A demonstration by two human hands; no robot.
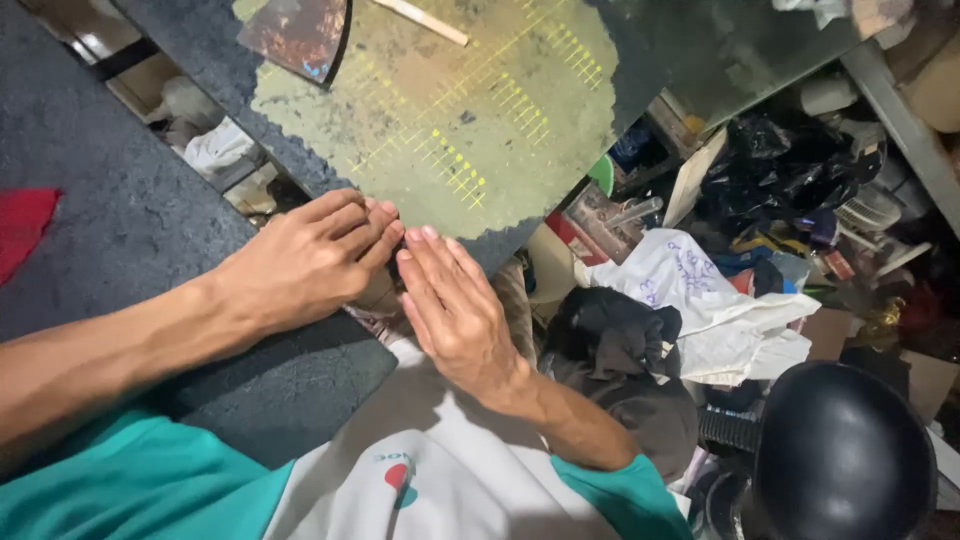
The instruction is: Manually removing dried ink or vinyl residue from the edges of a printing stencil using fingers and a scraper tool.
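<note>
My left hand [310, 258] reaches in from the left, its fingers pressed together at the near edge of a worn green cutting mat [450, 110] on a dark grey table [120, 220]. My right hand [452, 305] lies just right of it, fingers straight and close together, fingertips at the mat's dark ragged edge. The two hands almost touch at the fingertips. A small dark thing seems to sit between and under them, mostly hidden. I cannot tell whether either hand grips it.
A thin wooden stick [420, 20] and a rusty brown piece [295, 35] lie at the mat's far end. Red cloth [22, 225] lies at left. To the right are white cloth [720, 300], dark bags [790, 165], clutter and a round black stool [840, 460].
</note>
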